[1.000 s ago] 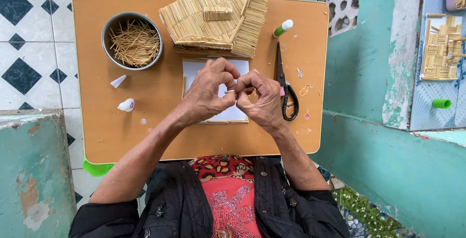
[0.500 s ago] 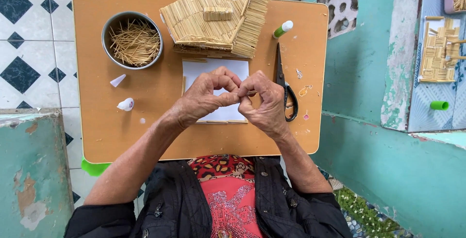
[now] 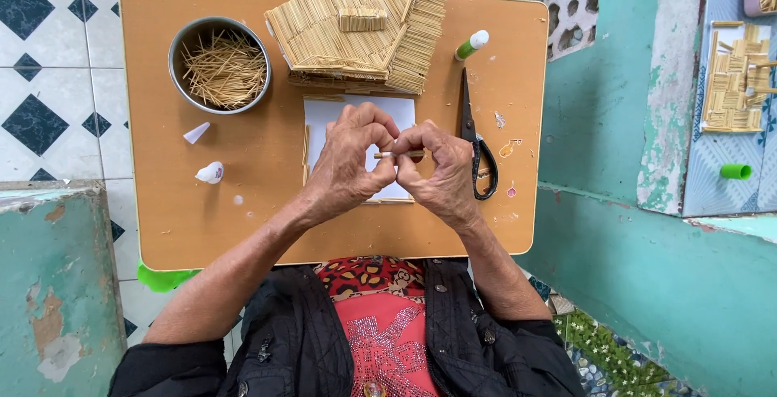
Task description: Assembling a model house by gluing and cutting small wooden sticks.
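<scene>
Wooden stick pinched at both ends between left hand and right hand, held level above white paper on the surface, steady for close work

Bright even daylight, sharp, soft shadows

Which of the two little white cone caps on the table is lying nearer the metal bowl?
The plain white pointed cap, just below the bowl. The other cap, rounder with a purple mark, lies farther from it.

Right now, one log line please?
left hand | right hand | both pinch thin stick | above white paper | scissors alongside
</scene>
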